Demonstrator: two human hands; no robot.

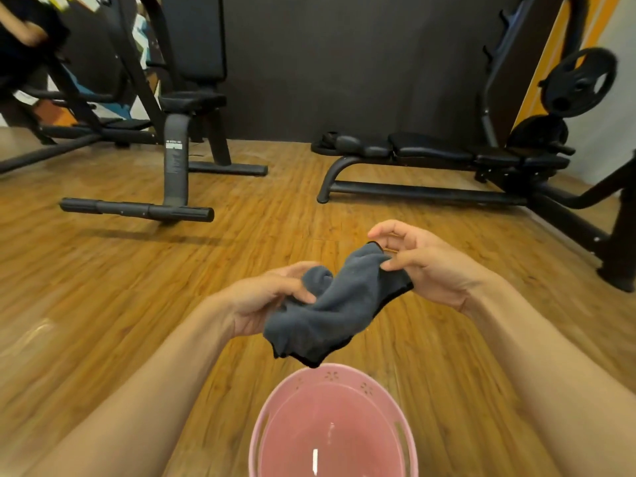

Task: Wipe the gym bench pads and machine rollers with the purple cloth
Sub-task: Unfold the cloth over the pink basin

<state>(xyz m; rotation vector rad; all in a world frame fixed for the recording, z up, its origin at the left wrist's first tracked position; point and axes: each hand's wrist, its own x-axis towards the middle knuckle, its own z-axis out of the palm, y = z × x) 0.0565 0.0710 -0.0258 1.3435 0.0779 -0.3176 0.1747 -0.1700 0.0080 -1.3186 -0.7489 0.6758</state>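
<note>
Basin: pink basin (pixel 347 373) on the floor at 6 o'clock, just under the cloth.
Cloth: cloth (pixel 334 301) bunched in mid-air and looking grey-blue from here.
Left grip: left grip (pixel 272 297) curled round one end of the cloth.
Right grip: right grip (pixel 423 266) pinching the other end.
Pads: flat gym bench (pixel 433 149) at 1 o'clock and upright seat (pixel 196 46) at 11, both well apart from the cloth.
Progress: wiping looks not yet begun, so every pad and roller is likely left.

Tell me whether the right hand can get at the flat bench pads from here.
Probably not yet. The right hand pinches the cloth with the left hand near the pink basin, and the flat bench lies well ahead across bare wooden floor. Nothing blocks the way; stepping closer should do it.
</note>
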